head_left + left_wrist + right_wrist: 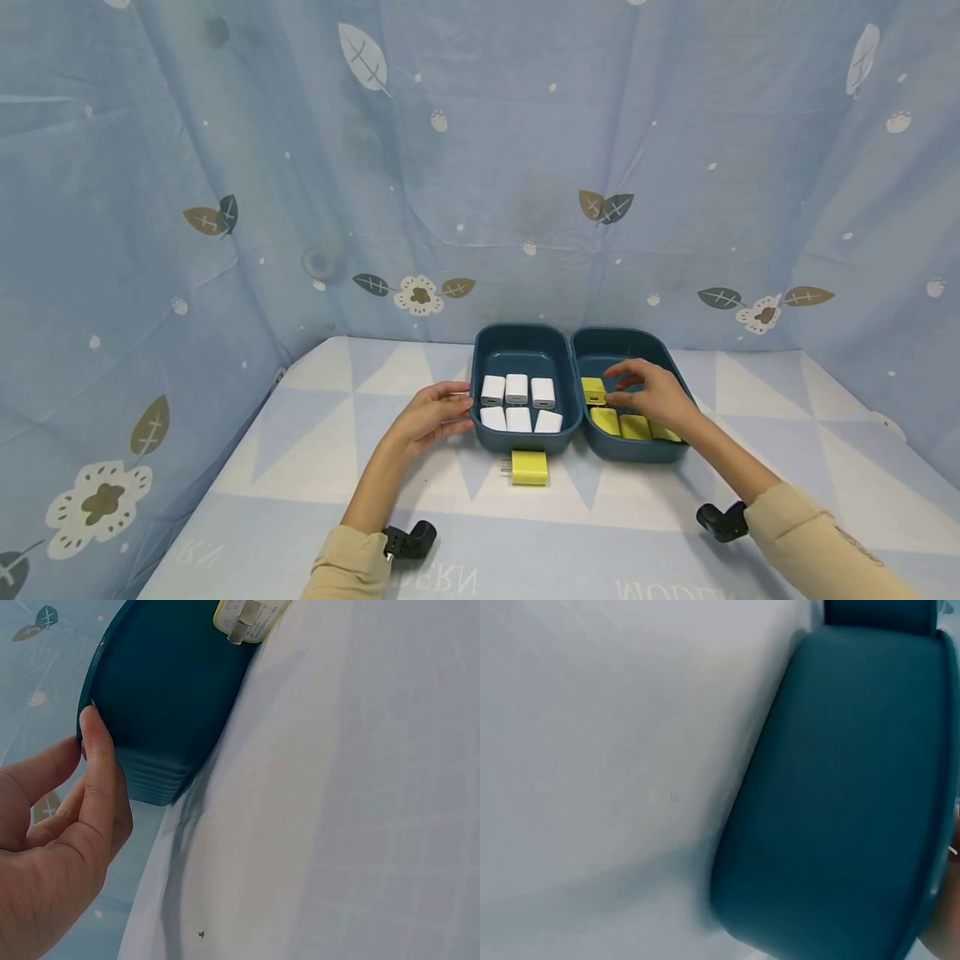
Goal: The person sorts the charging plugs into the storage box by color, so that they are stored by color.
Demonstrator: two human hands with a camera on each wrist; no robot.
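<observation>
At the left blue box (pixel 527 443), my left hand (pixel 432 417) pinches the rim between thumb and finger (pixel 96 761). Inside that box lie several white charger plugs (pixel 516 389) in two rows. My right hand (pixel 651 394) reaches over the right blue box (pixel 637 451), its curved, parted fingers beside a yellow charger plug (pixel 593 388). Several more yellow charger plugs (pixel 634 427) line the near end of this box. In the right wrist view, the box's wall (pixel 832 795) hides most of that hand. Another yellow charger plug (pixel 529 468) lies before the left box, prongs pointing left.
Both boxes stand side by side on a cloth (pixel 315 467) patterned with pale triangles. A blue leaf-print curtain (pixel 480 167) hangs behind and at the sides. Black wrist cameras (pixel 411 540) are strapped near both sleeves.
</observation>
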